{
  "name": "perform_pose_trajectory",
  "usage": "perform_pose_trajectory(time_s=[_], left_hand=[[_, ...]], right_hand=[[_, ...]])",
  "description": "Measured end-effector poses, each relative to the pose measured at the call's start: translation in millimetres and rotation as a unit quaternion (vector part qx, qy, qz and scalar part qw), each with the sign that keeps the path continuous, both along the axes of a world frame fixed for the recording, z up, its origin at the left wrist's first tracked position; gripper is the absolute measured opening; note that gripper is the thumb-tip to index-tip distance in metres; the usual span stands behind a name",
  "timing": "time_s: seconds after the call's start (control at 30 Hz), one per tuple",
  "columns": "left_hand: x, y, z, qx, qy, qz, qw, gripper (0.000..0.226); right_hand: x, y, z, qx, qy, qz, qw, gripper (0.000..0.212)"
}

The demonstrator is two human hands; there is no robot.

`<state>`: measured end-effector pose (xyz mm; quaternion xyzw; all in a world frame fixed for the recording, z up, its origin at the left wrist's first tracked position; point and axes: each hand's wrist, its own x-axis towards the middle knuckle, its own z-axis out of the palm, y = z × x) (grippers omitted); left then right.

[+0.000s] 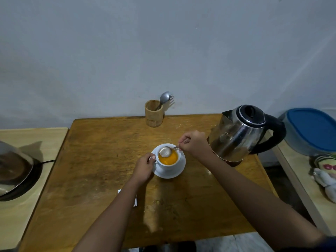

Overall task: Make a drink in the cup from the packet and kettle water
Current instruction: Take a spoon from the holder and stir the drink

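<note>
A white cup (pixel 168 165) full of orange liquid stands on a white saucer (pixel 177 171) in the middle of the wooden table (pixel 101 160). My left hand (pixel 143 167) grips the cup's handle on its left side. My right hand (pixel 193 142) pinches the handle of a metal spoon (pixel 165 151), whose bowl sits just above the liquid at the cup's far rim. The steel kettle (pixel 241 133) with a black handle stands at the right. A corner of the white packet (pixel 135 201) shows beside my left forearm; the rest is hidden.
A bamboo holder (pixel 153 113) with a spoon and fork stands at the table's back edge by the wall. A side table at left holds a dark pan with a lid (pixel 16 170). A blue-lidded container (pixel 312 131) and cloth items lie at right.
</note>
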<state>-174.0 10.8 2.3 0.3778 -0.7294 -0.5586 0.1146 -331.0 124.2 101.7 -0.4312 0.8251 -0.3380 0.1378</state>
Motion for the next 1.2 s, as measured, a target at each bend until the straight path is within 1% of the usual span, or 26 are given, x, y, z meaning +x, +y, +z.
perform_pose_trajectory(time_s=[0.07, 0.13, 0.27, 0.3, 0.37, 0.47, 0.57, 0.7, 0.77, 0.83, 0.9, 0.93, 1.0, 1.07, 1.2], left_hand=[[0, -1, -1, 0.004, 0.003, -0.002, 1.000, 0.021], [0, -2, -1, 0.005, 0.004, 0.002, 1.000, 0.020], [0, -3, -3, 0.008, 0.003, 0.008, 1.000, 0.021], [0, -3, -3, 0.010, 0.003, 0.009, 1.000, 0.021], [0, -3, -2, 0.011, 0.000, 0.010, 1.000, 0.020], [0, -1, 0, -0.001, -0.007, 0.004, 1.000, 0.020], [1, 0, 1, -0.021, -0.012, -0.009, 1.000, 0.021], [2, 2, 4, -0.024, -0.014, -0.009, 1.000, 0.021], [2, 3, 4, -0.027, -0.011, -0.011, 1.000, 0.021], [2, 2, 3, -0.030, -0.012, -0.013, 0.999, 0.021], [2, 1, 2, -0.025, -0.018, -0.015, 0.999, 0.021], [2, 0, 1, -0.022, -0.021, -0.017, 0.999, 0.021], [2, 0, 1, -0.017, -0.023, -0.019, 0.999, 0.021], [1, 0, 2, -0.012, -0.019, -0.018, 1.000, 0.021], [1, -1, 3, -0.012, -0.016, -0.022, 1.000, 0.021]], right_hand=[[4, 1, -5, -0.030, 0.021, 0.001, 0.999, 0.005], [10, 1, -6, -0.036, 0.020, -0.004, 0.999, 0.011], [19, 0, -5, -0.012, -0.046, 0.015, 0.999, 0.027], [21, 0, -6, -0.003, -0.049, 0.025, 0.998, 0.030], [24, 0, -6, 0.016, -0.027, 0.045, 0.999, 0.032], [27, 0, -4, 0.043, 0.032, 0.066, 0.996, 0.028], [29, -1, -5, 0.047, 0.073, 0.074, 0.994, 0.029], [27, -5, -11, 0.062, 0.039, 0.009, 0.997, 0.033], [30, -9, -17, 0.014, 0.029, -0.017, 0.999, 0.030], [33, -13, -22, -0.040, -0.003, -0.065, 0.997, 0.030], [35, -17, -26, -0.058, -0.046, -0.094, 0.993, 0.034], [35, -18, -28, -0.057, -0.063, -0.092, 0.992, 0.035], [36, -19, -25, -0.048, -0.085, -0.063, 0.993, 0.036], [36, -19, -20, -0.030, -0.080, -0.019, 0.996, 0.035], [30, -18, -2, 0.053, -0.071, 0.094, 0.992, 0.033]])
